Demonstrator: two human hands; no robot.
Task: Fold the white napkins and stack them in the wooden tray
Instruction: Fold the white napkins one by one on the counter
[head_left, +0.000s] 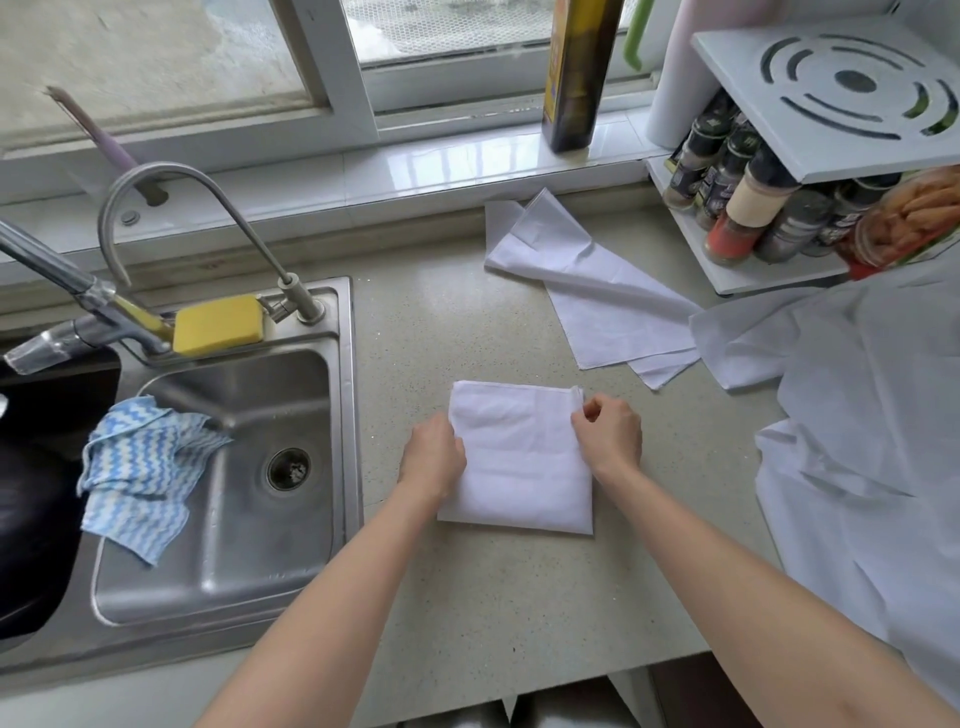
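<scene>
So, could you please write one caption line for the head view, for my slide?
Left hand and right hand grip a folded white napkin on the counter beside the sink.

both hands (434, 457) (610, 434) curled, pinching
</scene>
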